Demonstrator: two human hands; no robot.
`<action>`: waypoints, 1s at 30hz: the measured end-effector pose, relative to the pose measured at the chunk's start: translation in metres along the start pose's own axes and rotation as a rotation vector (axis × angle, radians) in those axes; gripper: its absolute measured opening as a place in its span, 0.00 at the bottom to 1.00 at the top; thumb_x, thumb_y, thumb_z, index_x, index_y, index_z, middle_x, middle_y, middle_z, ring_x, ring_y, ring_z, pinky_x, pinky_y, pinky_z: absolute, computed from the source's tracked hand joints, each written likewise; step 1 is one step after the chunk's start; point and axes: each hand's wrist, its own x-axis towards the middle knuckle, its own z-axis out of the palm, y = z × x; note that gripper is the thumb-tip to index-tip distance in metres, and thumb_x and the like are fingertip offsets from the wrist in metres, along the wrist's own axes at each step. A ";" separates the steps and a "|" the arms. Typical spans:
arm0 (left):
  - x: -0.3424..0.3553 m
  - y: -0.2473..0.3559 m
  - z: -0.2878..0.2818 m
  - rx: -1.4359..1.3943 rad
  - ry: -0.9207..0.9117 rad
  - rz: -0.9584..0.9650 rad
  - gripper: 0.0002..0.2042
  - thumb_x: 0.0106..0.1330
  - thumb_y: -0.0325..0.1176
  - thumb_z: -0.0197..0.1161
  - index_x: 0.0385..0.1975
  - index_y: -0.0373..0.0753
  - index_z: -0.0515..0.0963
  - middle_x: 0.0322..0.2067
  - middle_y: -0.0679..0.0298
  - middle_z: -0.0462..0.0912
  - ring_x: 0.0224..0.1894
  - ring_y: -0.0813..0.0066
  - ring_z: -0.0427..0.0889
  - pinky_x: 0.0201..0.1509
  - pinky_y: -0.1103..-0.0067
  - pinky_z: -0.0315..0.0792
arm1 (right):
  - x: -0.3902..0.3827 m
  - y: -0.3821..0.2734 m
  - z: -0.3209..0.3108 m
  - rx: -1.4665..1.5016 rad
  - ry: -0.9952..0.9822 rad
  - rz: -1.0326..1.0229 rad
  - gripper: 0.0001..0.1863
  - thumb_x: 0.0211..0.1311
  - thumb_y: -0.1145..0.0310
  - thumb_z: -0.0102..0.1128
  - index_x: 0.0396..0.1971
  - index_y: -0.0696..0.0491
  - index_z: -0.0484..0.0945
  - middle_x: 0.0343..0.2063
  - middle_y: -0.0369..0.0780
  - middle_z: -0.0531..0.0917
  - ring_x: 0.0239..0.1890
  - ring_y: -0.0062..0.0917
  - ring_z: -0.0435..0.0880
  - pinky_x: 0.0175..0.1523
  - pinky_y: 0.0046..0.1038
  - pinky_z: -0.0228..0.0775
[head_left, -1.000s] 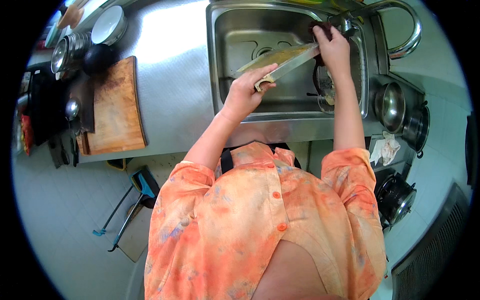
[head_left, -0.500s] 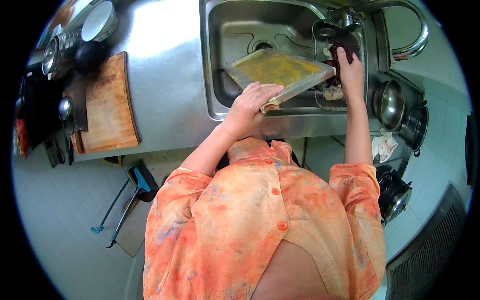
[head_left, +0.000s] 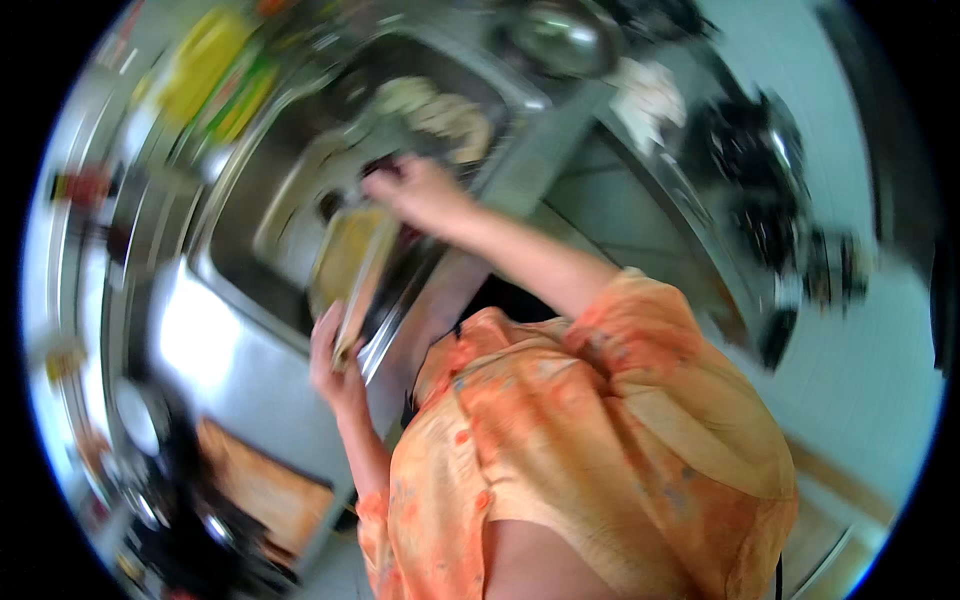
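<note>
Frame badly motion-blurred and tilted; details soft throughout.

Far left: steel desk (head_left: pixel 215 350) with a bright glare patch. A wooden cutting board (head_left: pixel 265 490) lies on it toward the lower left, dark utensils just beside the board, too smeared to name. Yellow and green shapes (head_left: pixel 215 80) sit at the upper left behind the sink, kind not readable.

Left of centre: your left hand (head_left: pixel 335 365) is at the near rim of the sink (head_left: pixel 270 230), fingers curled around the lower end of a flat rectangular tray (head_left: pixel 350 265). The grip is closed on the tray's edge. The tray has a yellowish face and stands tilted up on edge, inside the sink basin, its lower end at the front rim.

Centre: your right hand (head_left: pixel 415 190) is over the basin at the tray's upper end, fingers bent. It is touching or just above the tray's top edge; the blur hides which, so you cannot tell if it grips. A pale, lumpy mass (head_left: pixel 440 110) lies in the sink beyond that hand.

Right of centre: a round steel bowl (head_left: pixel 565 35) near the top edge, a white crumpled cloth (head_left: pixel 650 95) beside it.

Far right: dark pots (head_left: pixel 765 190) on the pale floor, well apart from the sink.
</note>
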 end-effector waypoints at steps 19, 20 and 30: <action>0.040 -0.015 -0.035 0.304 -0.328 0.109 0.17 0.62 0.34 0.60 0.48 0.30 0.72 0.45 0.54 0.78 0.47 0.59 0.76 0.52 0.70 0.68 | -0.025 0.057 0.001 0.112 0.287 0.043 0.27 0.53 0.48 0.57 0.29 0.63 0.75 0.27 0.54 0.80 0.35 0.47 0.80 0.43 0.39 0.70; 0.040 -0.015 -0.033 0.289 -0.331 0.121 0.17 0.62 0.34 0.60 0.48 0.30 0.72 0.45 0.55 0.78 0.47 0.59 0.76 0.52 0.70 0.68 | -0.024 0.058 0.002 0.105 0.299 0.038 0.27 0.52 0.48 0.57 0.29 0.63 0.75 0.27 0.54 0.80 0.35 0.47 0.80 0.43 0.39 0.70; 0.030 -0.022 -0.026 0.196 -0.319 0.167 0.17 0.61 0.32 0.60 0.48 0.31 0.72 0.47 0.54 0.77 0.51 0.55 0.74 0.56 0.67 0.66 | -0.019 0.066 0.008 0.126 0.225 0.086 0.24 0.39 0.54 0.65 0.28 0.62 0.76 0.28 0.50 0.81 0.34 0.38 0.81 0.42 0.34 0.72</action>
